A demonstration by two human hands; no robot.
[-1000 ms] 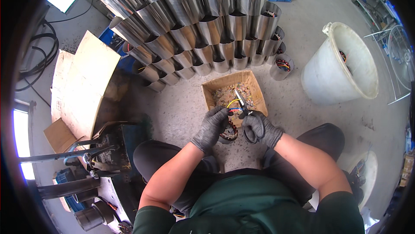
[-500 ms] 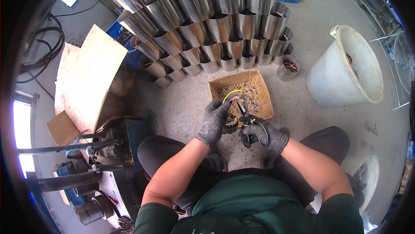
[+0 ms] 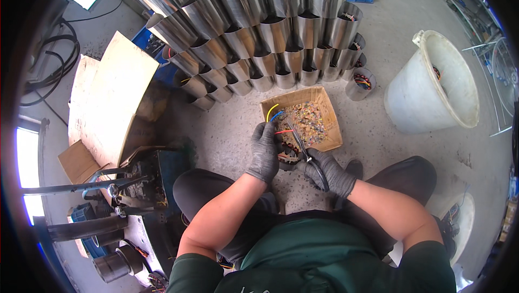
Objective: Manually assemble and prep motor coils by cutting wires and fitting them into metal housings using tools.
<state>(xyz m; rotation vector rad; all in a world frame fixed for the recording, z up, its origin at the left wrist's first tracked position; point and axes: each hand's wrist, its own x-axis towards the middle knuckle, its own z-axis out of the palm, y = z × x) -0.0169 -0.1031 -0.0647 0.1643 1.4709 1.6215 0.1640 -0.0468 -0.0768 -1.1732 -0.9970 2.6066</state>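
My gloved left hand [image 3: 264,153] is closed on a bundle of coloured wires that come from a ring-shaped motor stator [image 3: 288,156] with copper windings. A yellow wire [image 3: 269,112] and a blue wire [image 3: 276,115] point up and away from the fingers. Set apart from them, a red wire [image 3: 284,131] runs sideways to the scissor blades. Scissors [image 3: 300,145] with black handles are gripped in my gloved right hand [image 3: 332,174], their blades pointing up and left. Whether the blades touch the red wire is too small to tell. Behind both hands stands an open cardboard box [image 3: 294,96] holding many small coloured scraps.
Stacked shiny metal cylinders [image 3: 263,41] form a wall beyond the box. A large white bucket [image 3: 413,98] stands at right, with another white tub [image 3: 464,222] nearer. At left are cardboard sheets [image 3: 111,90] and a machine with metal bars [image 3: 81,185].
The scissors have shifted from the bunched wire ends to the red wire. Yellow and blue wires have moved left, away from the blades. My right hand has turned slightly.
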